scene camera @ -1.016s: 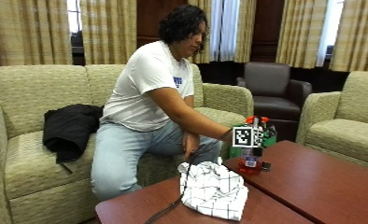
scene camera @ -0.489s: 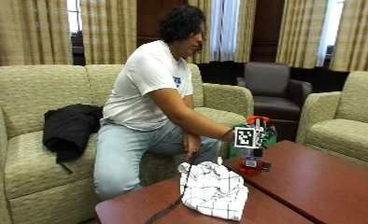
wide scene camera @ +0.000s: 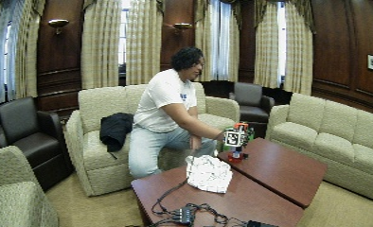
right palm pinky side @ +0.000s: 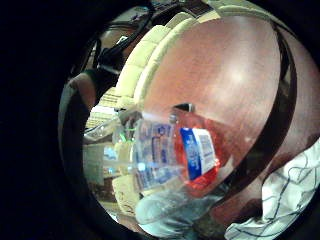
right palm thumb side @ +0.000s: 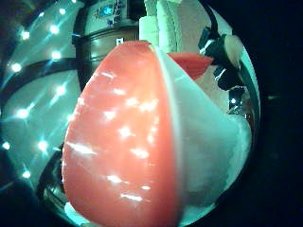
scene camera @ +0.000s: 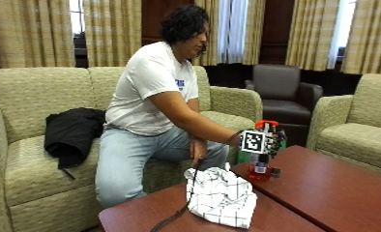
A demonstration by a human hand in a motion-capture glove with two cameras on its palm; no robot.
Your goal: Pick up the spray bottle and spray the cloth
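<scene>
Gloved right hand (scene camera: pixel 270 140) grip clamped round spray bottle (scene camera: pixel 260 166) near table (scene camera: pixel 345 193) edge, beside cloth (scene camera: pixel 221 197).

Probably a formal lounge: wood-panelled walls (wide scene camera: pixel 60 52), long curtains (wide scene camera: pixel 101 45), sofas (wide scene camera: pixel 95 118) and armchairs (wide scene camera: pixel 253 101).

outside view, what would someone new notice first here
The gloved right hand grips the top of a spray bottle with red liquid, standing upright on the far wooden table. On the near table, close beside it, lies a crumpled white checked cloth.
</scene>
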